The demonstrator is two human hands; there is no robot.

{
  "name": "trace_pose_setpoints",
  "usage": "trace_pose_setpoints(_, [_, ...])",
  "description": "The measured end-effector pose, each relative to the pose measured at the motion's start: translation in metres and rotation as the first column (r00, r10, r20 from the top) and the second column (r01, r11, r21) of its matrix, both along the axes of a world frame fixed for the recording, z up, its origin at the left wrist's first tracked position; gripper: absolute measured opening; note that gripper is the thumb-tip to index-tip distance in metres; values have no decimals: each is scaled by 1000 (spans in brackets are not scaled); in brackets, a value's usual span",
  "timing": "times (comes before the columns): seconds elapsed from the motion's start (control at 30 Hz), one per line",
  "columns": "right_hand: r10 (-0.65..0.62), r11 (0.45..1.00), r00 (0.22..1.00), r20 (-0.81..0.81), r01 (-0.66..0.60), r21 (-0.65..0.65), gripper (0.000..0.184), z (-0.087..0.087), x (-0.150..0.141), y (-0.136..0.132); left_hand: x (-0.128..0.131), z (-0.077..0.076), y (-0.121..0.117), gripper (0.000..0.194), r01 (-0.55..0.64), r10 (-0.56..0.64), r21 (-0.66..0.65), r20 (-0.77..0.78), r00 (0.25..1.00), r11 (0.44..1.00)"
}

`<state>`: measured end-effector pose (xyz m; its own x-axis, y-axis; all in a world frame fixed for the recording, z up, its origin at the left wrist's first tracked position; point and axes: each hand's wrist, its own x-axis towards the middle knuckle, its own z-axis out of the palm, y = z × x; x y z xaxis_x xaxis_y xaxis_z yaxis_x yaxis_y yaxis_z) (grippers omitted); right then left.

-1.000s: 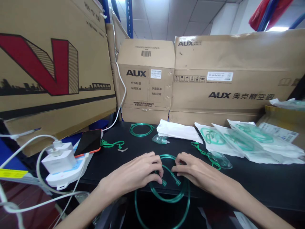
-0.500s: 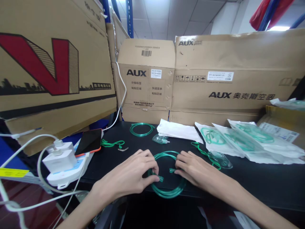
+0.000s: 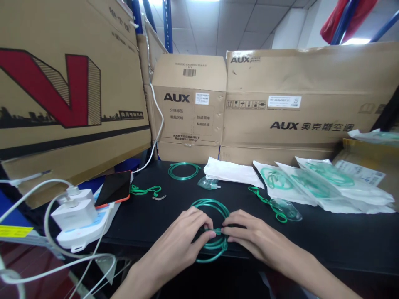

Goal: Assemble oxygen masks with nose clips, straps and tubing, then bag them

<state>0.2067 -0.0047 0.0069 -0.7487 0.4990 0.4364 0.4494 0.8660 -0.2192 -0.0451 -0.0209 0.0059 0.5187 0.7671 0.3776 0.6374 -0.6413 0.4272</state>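
A coil of green plastic tubing (image 3: 215,202) lies near the table's front edge, between my two hands. My left hand (image 3: 195,232) pinches one end connector of the tubing between thumb and fingers. From the other side, my right hand (image 3: 245,226) grips the opposite end. Both connectors (image 3: 217,231) are close together above the coil, and my fingertips partly cover them. I cannot tell whether one sits inside the other. The lower loops hang slightly toward the front edge.
Behind lie another green tubing coil (image 3: 183,171), a clear mask part (image 3: 208,183) and a white packet (image 3: 233,172). A strapped clear mask (image 3: 288,209) and bagged tubing sets (image 3: 324,174) are at right. A phone (image 3: 112,189) rests by a power strip (image 3: 82,232) on the left.
My hands have come closer together, bringing the two connectors from apart to nearly meeting. The coil has shifted and its loops have spread. The camera view has moved slightly.
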Motion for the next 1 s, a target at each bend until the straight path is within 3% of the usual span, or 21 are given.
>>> trace_pose_setpoints(0.27, [-210,977,977,-47,211,34,27,-19,-10,9,3,-21,-14,12,-7,10,93,-30,1000,996])
trace_pose_setpoints(0.5, [-95,995,995,-25,94,-19,40,-18,1,5,2,-38,-5,17,-6,30,219,-108,994,976])
trace_pose_setpoints(0.63, [-167,973,986,9,166,-163,31,-19,10,-4,0,-40,-6,19,-12,38,273,-90,995,962])
trace_pose_setpoints(0.7, [-230,966,973,29,231,-118,32,-22,7,-9,1,-38,-7,18,-9,35,292,-83,996,956])
trace_pose_setpoints(0.87, [-297,944,951,83,280,172,38,-26,-3,-23,6,-32,-9,13,18,-14,294,-14,1000,956])
trace_pose_setpoints(1.0, [-368,878,923,-112,385,284,37,-18,25,-20,7,-34,-8,12,11,-20,271,28,999,962])
